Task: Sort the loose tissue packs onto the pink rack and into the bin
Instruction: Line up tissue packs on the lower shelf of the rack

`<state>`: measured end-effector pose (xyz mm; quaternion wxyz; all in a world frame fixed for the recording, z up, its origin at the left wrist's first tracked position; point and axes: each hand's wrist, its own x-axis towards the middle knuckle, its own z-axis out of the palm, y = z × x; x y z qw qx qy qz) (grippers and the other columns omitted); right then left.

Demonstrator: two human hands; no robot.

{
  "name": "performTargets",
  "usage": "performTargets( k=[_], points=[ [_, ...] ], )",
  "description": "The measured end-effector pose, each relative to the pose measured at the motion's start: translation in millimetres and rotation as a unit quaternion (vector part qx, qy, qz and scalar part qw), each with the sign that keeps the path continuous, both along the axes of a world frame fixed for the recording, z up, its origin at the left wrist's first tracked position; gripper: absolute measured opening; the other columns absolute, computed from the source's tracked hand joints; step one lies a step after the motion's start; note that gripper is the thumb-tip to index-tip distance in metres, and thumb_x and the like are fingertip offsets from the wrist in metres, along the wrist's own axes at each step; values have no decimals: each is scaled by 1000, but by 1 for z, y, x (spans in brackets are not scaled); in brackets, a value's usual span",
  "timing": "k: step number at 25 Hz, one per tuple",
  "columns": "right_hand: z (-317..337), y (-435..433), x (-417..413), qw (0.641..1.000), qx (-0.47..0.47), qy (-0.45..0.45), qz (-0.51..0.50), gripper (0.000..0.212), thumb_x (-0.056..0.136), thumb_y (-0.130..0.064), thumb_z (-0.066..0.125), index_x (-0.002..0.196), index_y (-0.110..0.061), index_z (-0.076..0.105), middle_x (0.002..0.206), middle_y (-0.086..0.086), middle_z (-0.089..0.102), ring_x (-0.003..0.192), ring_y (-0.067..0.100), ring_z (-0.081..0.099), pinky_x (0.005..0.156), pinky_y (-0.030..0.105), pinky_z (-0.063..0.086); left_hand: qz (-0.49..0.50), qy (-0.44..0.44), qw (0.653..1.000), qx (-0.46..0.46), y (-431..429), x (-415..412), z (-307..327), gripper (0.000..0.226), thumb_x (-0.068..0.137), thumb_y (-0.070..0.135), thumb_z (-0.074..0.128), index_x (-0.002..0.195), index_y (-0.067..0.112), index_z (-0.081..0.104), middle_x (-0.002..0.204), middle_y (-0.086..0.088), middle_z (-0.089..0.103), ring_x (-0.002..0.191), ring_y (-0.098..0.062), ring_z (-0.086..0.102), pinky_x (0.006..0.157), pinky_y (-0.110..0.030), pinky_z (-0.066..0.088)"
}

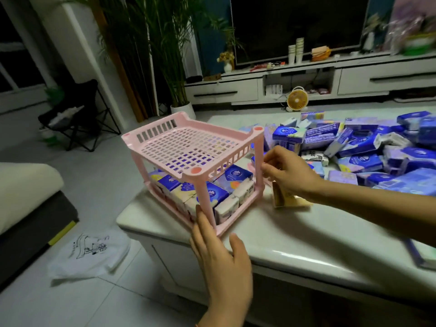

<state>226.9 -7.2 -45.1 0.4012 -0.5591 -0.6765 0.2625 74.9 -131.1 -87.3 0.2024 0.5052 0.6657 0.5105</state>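
We are holding pink rack [188,147] at corner of table [295,239]. Our left hand [219,253]: fingers straight, pressed together, touching rack's front leg. Our right hand [289,174]: fingertips pinching rack's right leg. Tissue packs [212,194] are sitting packed on rack's lower shelf. Loose pile [377,147] is lying heaped right of rack.

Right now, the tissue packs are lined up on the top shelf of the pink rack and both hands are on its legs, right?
Not quite. The head view shows the tissue packs lined up on the bottom shelf of the pink rack; its top shelf holds none. The left hand and right hand are on its legs.
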Motion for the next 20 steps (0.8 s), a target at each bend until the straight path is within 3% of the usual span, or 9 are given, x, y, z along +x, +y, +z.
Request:
performTargets(
  k=[4, 6, 8, 11, 14, 15, 17, 19, 20],
  points=[
    [10, 3, 16, 992, -72, 15, 101, 43, 90, -2, 55, 130, -14, 48, 115, -1, 60, 103, 10, 57, 74, 14, 50, -67, -15, 997, -31, -3, 28, 7, 73, 94, 16, 47, 148, 30, 0, 155, 17, -3, 143, -6, 8, 110, -16, 12],
    [13, -1, 21, 997, -48, 19, 63, 36, 89, 0, 54, 123, -14, 52, 108, 2, 64, 95, 11, 60, 71, 12, 48, -117, 29, 992, -20, 7, 38, 8, 73, 93, 19, 48, 149, 26, 0, 156, 15, -2, 143, -7, 9, 110, -14, 10],
    [15, -7, 27, 999, -33, 25, 30, 25, 89, -3, 56, 110, -16, 56, 91, 3, 67, 81, 14, 62, 69, 21, 49, -169, 58, 984, -11, 24, 44, 9, 74, 92, 18, 50, 149, 20, 4, 157, 10, 1, 143, -8, 11, 114, -17, 13],
    [16, -13, 31, 999, -24, 16, 31, 24, 89, -6, 57, 110, -18, 54, 85, 2, 64, 71, 15, 60, 67, 27, 49, -246, 67, 966, -31, 59, 46, 17, 73, 84, 21, 52, 148, 14, 20, 152, -1, 23, 139, -16, 22, 116, -30, 22],
    [13, -13, 28, 999, -29, 16, 42, 32, 88, -14, 60, 117, -22, 49, 95, -2, 60, 76, 17, 61, 72, 31, 52, -265, 28, 964, -14, 81, 33, 31, 45, 76, 18, 56, 121, 15, 60, 113, -6, 58, 101, -17, 55, 96, -36, 46],
    [12, -12, 25, 999, -24, -3, 47, 29, 88, -18, 61, 114, -23, 49, 96, -4, 60, 77, 16, 61, 72, 30, 52, -222, -20, 975, 20, 83, 23, 34, 28, 80, 8, 56, 104, 14, 68, 101, -4, 62, 88, -9, 57, 91, -33, 49],
    [9, -9, 17, 998, 4, -32, 47, 19, 88, -24, 62, 103, -22, 52, 88, -4, 62, 73, 14, 62, 68, 29, 52, -15, -68, 987, 147, 85, -5, 42, 24, 80, -5, 50, 81, 14, 65, 95, -8, 62, 79, -2, 54, 85, -30, 48],
    [7, -4, 11, 999, 29, -11, 24, 13, 87, -25, 63, 93, -19, 54, 81, 0, 64, 70, 16, 63, 64, 31, 52, 161, -24, 949, 269, 84, -42, 46, 26, 75, -1, 45, 93, 8, 60, 109, -15, 54, 93, -15, 52, 88, -33, 45],
    [6, -1, 10, 999, 33, -1, 17, 12, 87, -24, 63, 91, -17, 55, 81, 1, 65, 70, 17, 63, 64, 32, 53, 208, -6, 939, 274, 85, -60, 45, 34, 74, 1, 44, 105, 6, 56, 120, -16, 47, 106, -23, 49, 93, -38, 43]
  ],
)
